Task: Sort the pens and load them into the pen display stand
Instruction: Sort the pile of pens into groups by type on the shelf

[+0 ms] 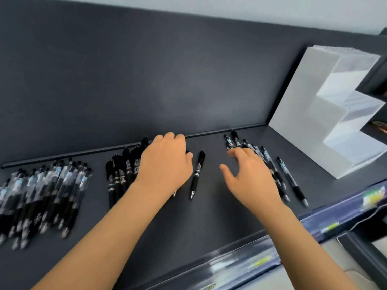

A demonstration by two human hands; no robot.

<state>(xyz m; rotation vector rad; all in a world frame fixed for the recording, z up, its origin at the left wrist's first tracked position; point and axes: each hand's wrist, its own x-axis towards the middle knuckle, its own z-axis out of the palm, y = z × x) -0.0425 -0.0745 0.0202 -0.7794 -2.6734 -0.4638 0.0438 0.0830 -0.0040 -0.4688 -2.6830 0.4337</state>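
Three groups of black pens lie on the dark shelf (pixel 209 216). A pile with clear, labelled barrels (pixel 41 191) is at the left. An all-black group (pixel 121 170) is in the middle, with my left hand (pixel 165 164) lying over its right side, fingers curled down on the pens; whether it grips any is hidden. One black pen (pixel 198 174) lies alone just right of that hand. My right hand (pixel 251 176) hovers with fingers spread over a row of pens (pixel 272 164) further right. The white stepped display stand (pixel 310 114) is at the far right, with no pens visible in it.
A dark back panel (pixel 146 80) rises behind the shelf, with a low ridge where they meet. The shelf's front edge carries a blue price strip (pixel 314 227). Bare shelf surface lies between my two forearms.
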